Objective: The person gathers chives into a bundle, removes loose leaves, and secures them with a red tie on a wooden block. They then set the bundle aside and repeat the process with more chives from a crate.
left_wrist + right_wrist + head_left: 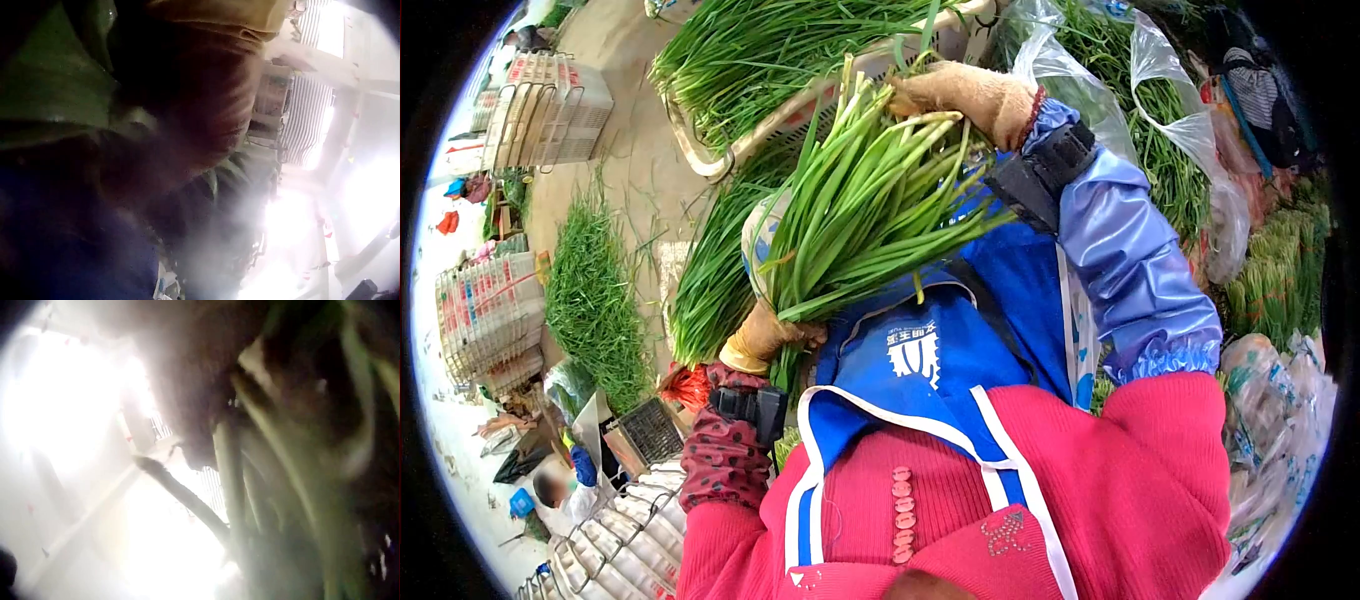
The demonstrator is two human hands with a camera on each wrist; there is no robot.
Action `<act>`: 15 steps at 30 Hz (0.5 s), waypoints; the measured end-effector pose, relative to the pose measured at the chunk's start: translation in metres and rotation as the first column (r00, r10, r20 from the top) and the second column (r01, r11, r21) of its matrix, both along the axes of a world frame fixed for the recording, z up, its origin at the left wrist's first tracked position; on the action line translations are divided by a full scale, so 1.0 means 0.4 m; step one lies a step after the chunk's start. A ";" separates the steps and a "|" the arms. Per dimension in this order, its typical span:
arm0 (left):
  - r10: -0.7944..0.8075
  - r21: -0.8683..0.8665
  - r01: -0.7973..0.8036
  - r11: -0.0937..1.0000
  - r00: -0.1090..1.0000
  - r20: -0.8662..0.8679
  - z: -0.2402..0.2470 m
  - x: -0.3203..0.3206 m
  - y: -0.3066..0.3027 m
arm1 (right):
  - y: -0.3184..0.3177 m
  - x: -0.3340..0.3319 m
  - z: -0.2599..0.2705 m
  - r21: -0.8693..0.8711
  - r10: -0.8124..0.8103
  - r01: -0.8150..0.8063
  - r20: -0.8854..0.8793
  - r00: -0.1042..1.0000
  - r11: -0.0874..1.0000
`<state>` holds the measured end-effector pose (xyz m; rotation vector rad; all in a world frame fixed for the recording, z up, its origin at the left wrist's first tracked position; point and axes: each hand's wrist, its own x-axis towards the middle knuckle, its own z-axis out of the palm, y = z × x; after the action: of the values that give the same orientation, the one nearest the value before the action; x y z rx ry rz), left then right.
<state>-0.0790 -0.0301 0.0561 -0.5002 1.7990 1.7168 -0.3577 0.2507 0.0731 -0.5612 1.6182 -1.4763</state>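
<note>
A bunch of long green stalks with pale cut ends (850,210) lies across the front of the blue apron (910,350) in the head view. The gloved left hand (768,335) grips its leafy lower side, fingers curled under the leaves. At the pale ends is the gloved right hand (965,98), its fingers bent around some stalk ends. In the right wrist view, pale stalks (231,481) stand close to the dark glove. The left wrist view is dim and blurred, with part of the glove (206,94) beside green leaves (50,94).
A pale crate (700,160) heaped with green stalks stands beyond the bunch. Loose greens (595,300) lie on the floor at left, near stacked crates (490,310). Plastic bags of greens (1140,110) are at right. A person (575,495) is at lower left.
</note>
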 end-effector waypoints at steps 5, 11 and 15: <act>-0.258 0.111 0.252 0.961 0.965 0.044 -0.053 -0.010 -0.060 | 0.072 -0.077 0.033 -0.058 -0.179 0.174 -0.107 0.978 0.983; -0.164 0.199 0.163 0.966 0.986 -0.008 -0.051 -0.020 -0.055 | 0.100 -0.134 0.055 0.134 -0.115 0.138 -0.171 0.979 0.981; -0.181 0.243 0.182 0.953 0.983 -0.025 -0.077 -0.014 -0.067 | 0.012 -0.049 0.013 0.333 0.337 -0.256 -0.211 0.918 0.908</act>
<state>-0.0847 -0.0567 0.0253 -0.2206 1.5527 1.7773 -0.3773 0.2554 0.0781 -0.8173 1.8237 -0.9360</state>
